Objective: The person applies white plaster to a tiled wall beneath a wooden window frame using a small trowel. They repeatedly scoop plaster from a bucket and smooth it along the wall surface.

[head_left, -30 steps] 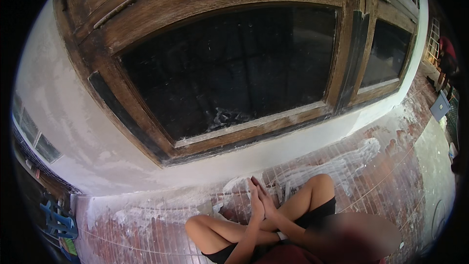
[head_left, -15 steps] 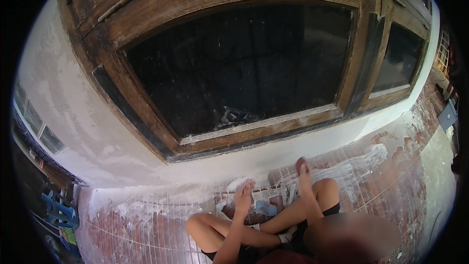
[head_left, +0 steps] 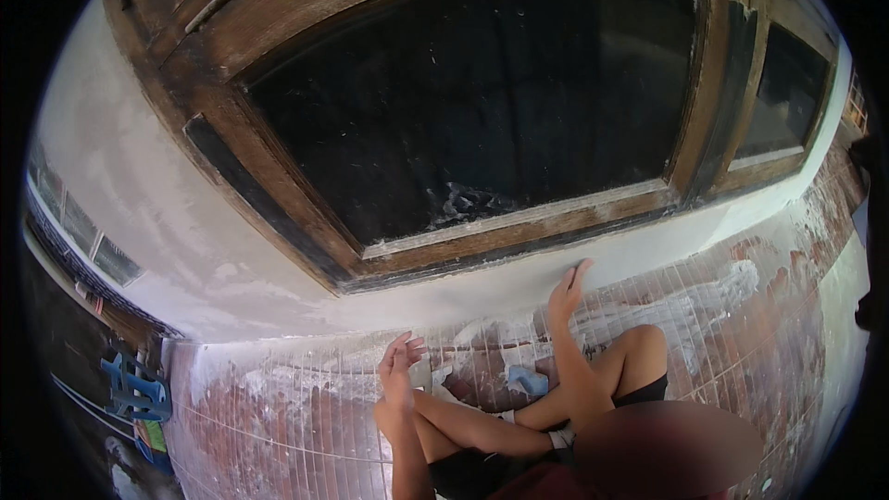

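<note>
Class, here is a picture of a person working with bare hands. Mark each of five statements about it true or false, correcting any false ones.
1. The left hand and right hand are apart. True.
2. The legs are stretched out straight. False: they are bent and crossed.
3. A small blue item lies on the floor. True.
4. The window frame is bright green. False: it is brown.
5. The stool is blue. True.
</note>
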The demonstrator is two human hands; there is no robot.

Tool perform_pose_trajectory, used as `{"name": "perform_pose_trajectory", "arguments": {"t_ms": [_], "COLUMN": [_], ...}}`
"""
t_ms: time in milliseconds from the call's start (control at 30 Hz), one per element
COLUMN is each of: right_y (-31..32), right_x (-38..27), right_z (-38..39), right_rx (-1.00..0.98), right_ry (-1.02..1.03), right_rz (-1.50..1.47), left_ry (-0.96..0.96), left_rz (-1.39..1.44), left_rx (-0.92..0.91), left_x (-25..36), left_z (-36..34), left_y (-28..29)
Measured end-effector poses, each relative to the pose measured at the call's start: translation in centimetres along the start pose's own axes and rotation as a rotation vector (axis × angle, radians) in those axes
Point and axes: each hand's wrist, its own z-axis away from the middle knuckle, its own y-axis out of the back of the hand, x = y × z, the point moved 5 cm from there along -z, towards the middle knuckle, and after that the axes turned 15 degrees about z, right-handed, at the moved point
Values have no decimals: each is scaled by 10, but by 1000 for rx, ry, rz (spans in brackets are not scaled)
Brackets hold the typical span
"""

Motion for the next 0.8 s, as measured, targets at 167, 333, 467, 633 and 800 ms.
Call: {"name": "perform_pose_trajectory", "arguments": {"t_ms": [167,333,467,633,800], "right_y": [62,90,45,46,107], "right_x": [45,66,33,14,59], "right_z": [-31,-139,-124,-38,-108], "right_rx": [-25,232,142,-217,-36], "right_ry": [-23,-146,-83,125,89], "right_rz": [-302,35,-18,-9,-199], "left_ry": [5,-49,-55,-32,-174], "left_rz": [157,175,67,-194,-277], "left_rx": [66,154,209,132,198], "left_x": [-2,15,7,-10,10], "left_z": [-9,-8,1,1,2], "left_y": [23,66,80,89,118]}}
